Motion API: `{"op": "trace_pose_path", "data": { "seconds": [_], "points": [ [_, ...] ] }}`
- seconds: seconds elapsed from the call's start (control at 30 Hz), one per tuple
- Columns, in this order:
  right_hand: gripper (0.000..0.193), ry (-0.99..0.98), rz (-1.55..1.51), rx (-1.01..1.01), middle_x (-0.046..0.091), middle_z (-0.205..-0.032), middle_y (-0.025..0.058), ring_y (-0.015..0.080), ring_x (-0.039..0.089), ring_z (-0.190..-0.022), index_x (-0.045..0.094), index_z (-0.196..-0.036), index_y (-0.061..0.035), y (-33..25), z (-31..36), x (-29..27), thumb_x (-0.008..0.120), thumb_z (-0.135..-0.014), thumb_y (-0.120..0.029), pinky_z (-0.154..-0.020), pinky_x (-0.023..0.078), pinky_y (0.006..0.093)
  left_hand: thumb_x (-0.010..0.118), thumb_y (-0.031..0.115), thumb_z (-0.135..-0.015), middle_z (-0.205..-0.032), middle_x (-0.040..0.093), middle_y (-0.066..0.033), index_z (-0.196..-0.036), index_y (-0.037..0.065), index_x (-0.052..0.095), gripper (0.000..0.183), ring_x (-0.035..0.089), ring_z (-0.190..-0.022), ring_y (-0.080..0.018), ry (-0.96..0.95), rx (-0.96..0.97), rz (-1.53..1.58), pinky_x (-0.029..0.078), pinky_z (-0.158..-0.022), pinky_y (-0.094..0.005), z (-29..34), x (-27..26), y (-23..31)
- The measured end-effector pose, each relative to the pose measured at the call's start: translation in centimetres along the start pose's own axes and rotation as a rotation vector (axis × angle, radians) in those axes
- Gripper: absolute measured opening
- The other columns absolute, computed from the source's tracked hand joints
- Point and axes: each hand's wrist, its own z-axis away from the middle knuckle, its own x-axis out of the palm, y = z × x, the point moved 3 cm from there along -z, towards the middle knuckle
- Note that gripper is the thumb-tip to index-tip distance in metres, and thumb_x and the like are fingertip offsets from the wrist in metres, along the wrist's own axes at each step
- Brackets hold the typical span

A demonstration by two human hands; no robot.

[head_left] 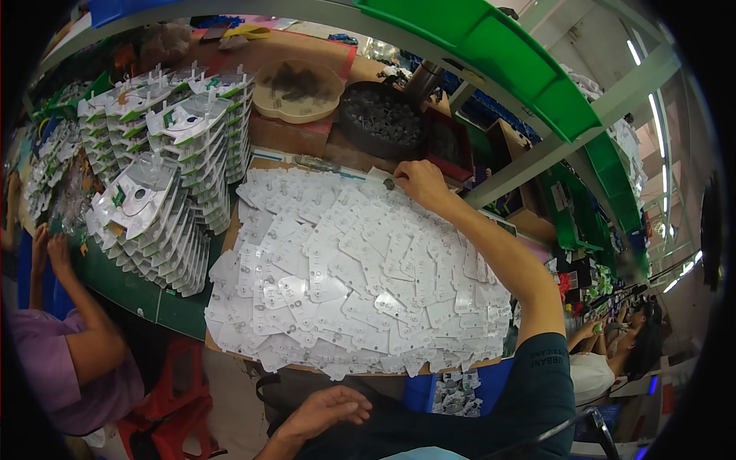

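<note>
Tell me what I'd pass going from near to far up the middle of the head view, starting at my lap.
Left hand resting low, open → spread of white blister cards covering the board → right hand pinching a small dark part at the spread's far edge → black bowl of dark parts → green bin overhead.

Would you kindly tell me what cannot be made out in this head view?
- Small dark part at right hand: too small to identify.
- Left hand: palm faces down, underside hidden.
- Dark round tray contents: blurred.
- White blister cards: overlapping, lower layers covered.
</note>
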Motion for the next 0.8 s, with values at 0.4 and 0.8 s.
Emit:
{"op": "trace_pose_path", "data": {
  "seconds": [0.4,0.8],
  "points": [
    [0.016,-0.106,0.238,-0.039,0.070,-0.087,0.0185,0.0352,0.067,-0.081,0.074,-0.089,-0.0039,0.9,-1.9,3.0,0.067,-0.079,-0.014,-0.077,0.053,0.0439,0.058,0.012,-0.097,-0.108,0.063,-0.0139,-0.122,-0.004,0.055,0.030,0.064,-0.095,-0.0197,-0.032,-0.069,-0.017,0.053,-0.082,-0.0310,-0.7,-1.0,0.2],
    [0.020,-0.059,0.220,-0.007,0.069,-0.083,0.0209,0.0362,0.067,-0.079,0.074,-0.086,-0.0012,0.6,-1.6,3.1,0.069,-0.079,-0.019,-0.076,0.053,0.0440,0.060,0.009,-0.095,-0.108,0.064,-0.0136,-0.123,-0.005,0.054,0.032,0.064,-0.095,-0.0186,-0.071,-0.012,-0.070,0.053,-0.083,-0.0300,-0.1,-0.6,-0.3]
  ]
}}
